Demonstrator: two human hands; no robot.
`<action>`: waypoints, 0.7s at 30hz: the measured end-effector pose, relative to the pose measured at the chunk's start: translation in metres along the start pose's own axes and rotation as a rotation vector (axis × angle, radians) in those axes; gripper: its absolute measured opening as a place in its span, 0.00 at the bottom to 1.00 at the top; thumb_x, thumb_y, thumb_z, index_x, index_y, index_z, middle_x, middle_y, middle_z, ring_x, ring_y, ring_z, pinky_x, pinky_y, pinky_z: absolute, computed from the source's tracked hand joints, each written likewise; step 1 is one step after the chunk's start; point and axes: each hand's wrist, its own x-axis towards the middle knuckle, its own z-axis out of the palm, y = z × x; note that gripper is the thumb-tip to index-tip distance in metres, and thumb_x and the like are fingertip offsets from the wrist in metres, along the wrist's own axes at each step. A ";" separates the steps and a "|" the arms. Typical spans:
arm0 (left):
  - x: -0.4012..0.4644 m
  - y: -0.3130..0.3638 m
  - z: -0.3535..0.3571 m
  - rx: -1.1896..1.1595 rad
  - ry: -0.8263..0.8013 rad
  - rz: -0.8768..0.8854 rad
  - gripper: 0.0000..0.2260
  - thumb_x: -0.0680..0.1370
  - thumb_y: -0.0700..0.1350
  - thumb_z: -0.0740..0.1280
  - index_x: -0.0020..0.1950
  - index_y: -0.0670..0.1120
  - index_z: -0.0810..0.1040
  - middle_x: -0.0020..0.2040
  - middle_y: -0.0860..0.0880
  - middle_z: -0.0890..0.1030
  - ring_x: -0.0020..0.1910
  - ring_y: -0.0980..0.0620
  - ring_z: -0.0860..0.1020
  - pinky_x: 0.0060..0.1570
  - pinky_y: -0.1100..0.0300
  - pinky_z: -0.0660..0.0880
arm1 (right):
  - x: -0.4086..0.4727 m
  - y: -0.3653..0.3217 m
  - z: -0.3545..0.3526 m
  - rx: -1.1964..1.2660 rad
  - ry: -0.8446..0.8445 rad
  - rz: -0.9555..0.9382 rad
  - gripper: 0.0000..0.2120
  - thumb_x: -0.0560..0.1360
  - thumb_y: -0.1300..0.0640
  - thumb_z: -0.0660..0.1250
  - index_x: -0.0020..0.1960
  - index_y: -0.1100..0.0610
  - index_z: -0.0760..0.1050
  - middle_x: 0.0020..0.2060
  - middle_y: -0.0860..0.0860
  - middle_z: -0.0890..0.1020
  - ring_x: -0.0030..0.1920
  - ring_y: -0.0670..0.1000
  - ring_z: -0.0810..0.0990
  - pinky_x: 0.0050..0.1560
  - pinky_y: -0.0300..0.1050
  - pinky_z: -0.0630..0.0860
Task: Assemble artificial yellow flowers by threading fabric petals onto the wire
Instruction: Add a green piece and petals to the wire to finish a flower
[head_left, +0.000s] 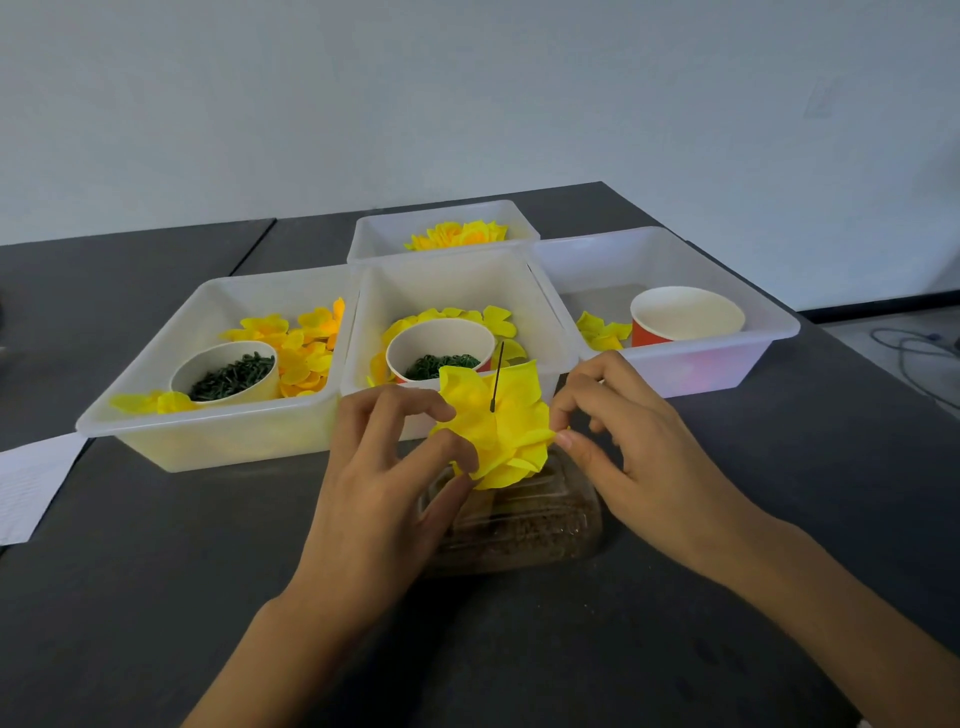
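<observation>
Craft workbench: sorted parts bins (208, 410)

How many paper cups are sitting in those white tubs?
3. One cup holding dark green bits is in the left tub, another cup with green bits in the middle tub, and an empty-looking cup in the right tub. None show elsewhere.

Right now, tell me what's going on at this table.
A person is building a yellow fabric flower on a dark wire that pokes up through its middle. The left hand pinches the petals from one side, the right hand from the other. Behind stand white bins of loose petals and paper cups.
</observation>
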 end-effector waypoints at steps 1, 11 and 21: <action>0.000 0.000 0.000 -0.004 -0.001 0.005 0.05 0.75 0.48 0.71 0.47 0.49 0.79 0.61 0.52 0.72 0.64 0.54 0.62 0.62 0.66 0.60 | 0.000 0.000 0.000 -0.001 -0.004 -0.001 0.06 0.76 0.62 0.67 0.48 0.51 0.73 0.51 0.43 0.70 0.51 0.40 0.72 0.48 0.28 0.71; 0.009 0.006 -0.012 -0.339 0.103 -0.050 0.10 0.79 0.50 0.63 0.58 0.49 0.69 0.59 0.51 0.72 0.62 0.46 0.72 0.59 0.56 0.69 | -0.002 -0.002 -0.008 0.029 -0.013 0.000 0.08 0.75 0.61 0.68 0.51 0.51 0.74 0.51 0.43 0.71 0.50 0.37 0.72 0.45 0.26 0.68; 0.025 0.002 -0.021 -0.316 -0.091 -0.112 0.12 0.83 0.50 0.56 0.64 0.53 0.73 0.63 0.56 0.75 0.60 0.55 0.75 0.56 0.56 0.70 | 0.007 -0.010 -0.004 -0.008 -0.035 -0.044 0.12 0.76 0.54 0.64 0.58 0.48 0.76 0.54 0.41 0.71 0.60 0.45 0.68 0.56 0.36 0.68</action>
